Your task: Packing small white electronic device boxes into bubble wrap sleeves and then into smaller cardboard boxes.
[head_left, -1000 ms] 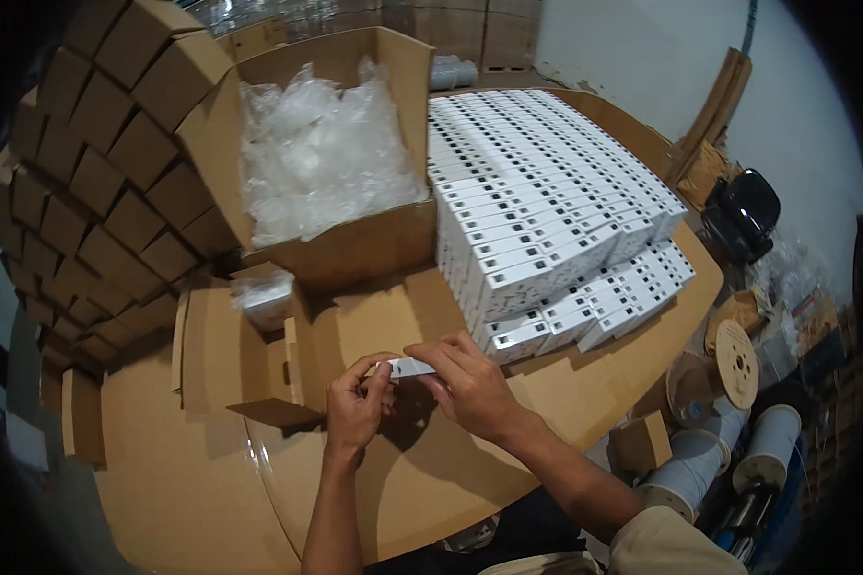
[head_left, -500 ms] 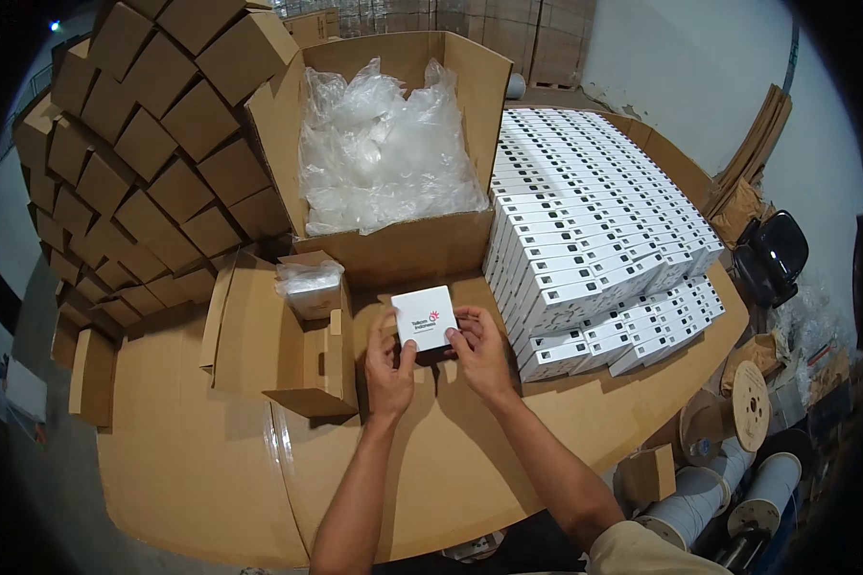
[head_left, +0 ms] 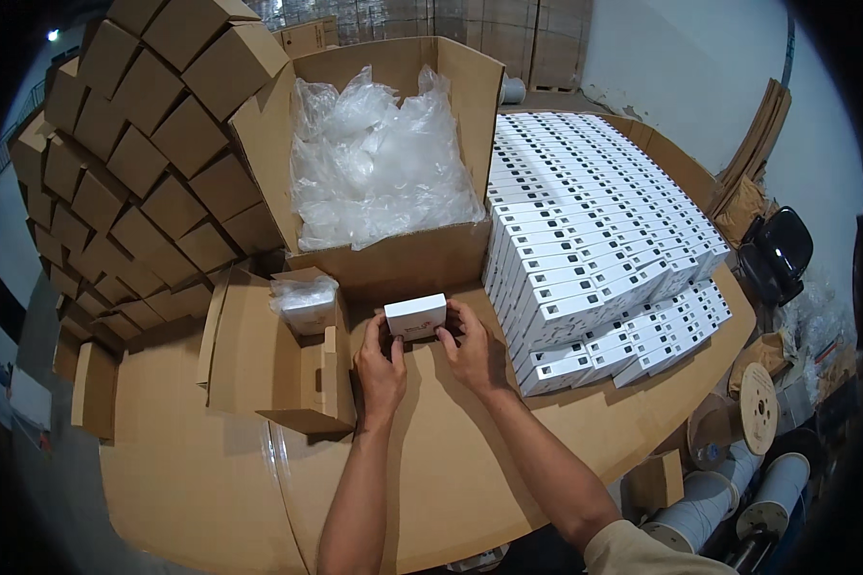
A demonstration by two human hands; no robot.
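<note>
Between my two hands I hold a small flat white box (head_left: 416, 317) with small print on its front. It is tipped so that a plain long edge faces up. My left hand (head_left: 381, 369) grips its left end, and my right hand (head_left: 471, 351) grips the right end with the thumb on the front. Just left of my left hand stands an open brown carton (head_left: 292, 383) with a plastic-wrapped white item (head_left: 308, 305) in its far part. Many similar white boxes (head_left: 585, 259) stand stacked in rows to the right.
Beyond my hands, a large open carton (head_left: 393, 259) holds clear plastic bags (head_left: 379, 163). Brown cartons (head_left: 153, 163) are piled high at the left. Cable reels (head_left: 758, 407) stand on the floor at the right. Cardboard (head_left: 201, 479) covers the table.
The white box has been tilted, from its printed face showing fully to its plain edge facing up. Both hands still hold it. The whole view has shifted slightly.
</note>
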